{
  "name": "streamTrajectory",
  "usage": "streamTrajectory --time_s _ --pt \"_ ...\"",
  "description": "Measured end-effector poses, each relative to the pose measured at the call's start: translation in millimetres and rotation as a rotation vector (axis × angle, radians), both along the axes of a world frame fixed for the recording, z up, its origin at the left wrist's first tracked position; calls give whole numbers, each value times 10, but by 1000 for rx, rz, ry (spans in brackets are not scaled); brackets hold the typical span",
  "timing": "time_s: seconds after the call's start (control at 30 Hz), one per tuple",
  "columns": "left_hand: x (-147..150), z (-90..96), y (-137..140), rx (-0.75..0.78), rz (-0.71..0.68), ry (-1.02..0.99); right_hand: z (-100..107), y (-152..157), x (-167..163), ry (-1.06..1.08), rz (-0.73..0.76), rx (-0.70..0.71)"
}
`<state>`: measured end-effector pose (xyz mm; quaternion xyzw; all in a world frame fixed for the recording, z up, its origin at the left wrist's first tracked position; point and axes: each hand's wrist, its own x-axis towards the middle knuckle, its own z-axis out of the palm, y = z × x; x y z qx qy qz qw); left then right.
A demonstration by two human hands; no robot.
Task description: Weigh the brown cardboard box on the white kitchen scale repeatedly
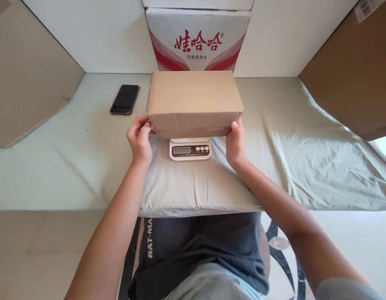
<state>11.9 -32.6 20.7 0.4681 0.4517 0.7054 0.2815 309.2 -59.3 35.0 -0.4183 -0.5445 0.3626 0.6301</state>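
Note:
A plain brown cardboard box (194,93) is over a small white digital kitchen scale (190,156), hiding most of its platform. The scale's display window and buttons show below the box's front edge; I cannot read any digits there. At the lower left front corner of the box, my left hand (140,137) is closed, its fingers curled around the edge. My right hand (236,141) grips the opposite end, thumb on the front face and the other fingers mostly hidden behind the side.
A black smartphone (125,99) lies left of the box on the pale green cloth (71,137). Behind stands a white and red printed carton (197,41) against a white wall. Large brown cardboard pieces stand at the far left (27,75) and far right (352,75).

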Motion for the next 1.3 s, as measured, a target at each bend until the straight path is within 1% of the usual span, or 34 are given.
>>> streamTrajectory --time_s 0.27,0.4,0.47,0.53,0.63,0.7,0.77,0.83,0.9,1.03,1.1,1.2,1.3 --pt "2 50 -52 -2 17 35 96 2 -27 -4 32 12" --pt "38 112 -130 24 20 44 195 40 -37 -68 20 -25" --pt "74 169 -174 21 5 39 257 70 -39 -103 12 -20" --pt "109 246 -201 8 -43 22 328 118 -31 -139 -4 0" --pt "136 378 -162 4 -173 6 433 245 6 -184 -51 27" --pt "139 448 -53 6 -257 10 473 379 40 -169 -73 60" --pt "144 471 128 -4 -326 11 466 553 62 -113 -71 98" --pt "165 430 357 -20 -377 -4 408 751 57 -53 -72 104" --pt "206 326 595 -14 -385 -28 317 948 20 3 -95 65" --pt "305 36 956 22 -278 -75 143 1239 -105 94 -77 -8" --pt "328 -80 1050 -11 -230 -75 84 1317 -159 134 -73 -63" --pt "319 -175 1116 -68 -203 -91 19 1364 -200 135 -62 -149" --pt "301 -202 1154 -123 -204 -117 -33 1371 -193 91 -6 -135"
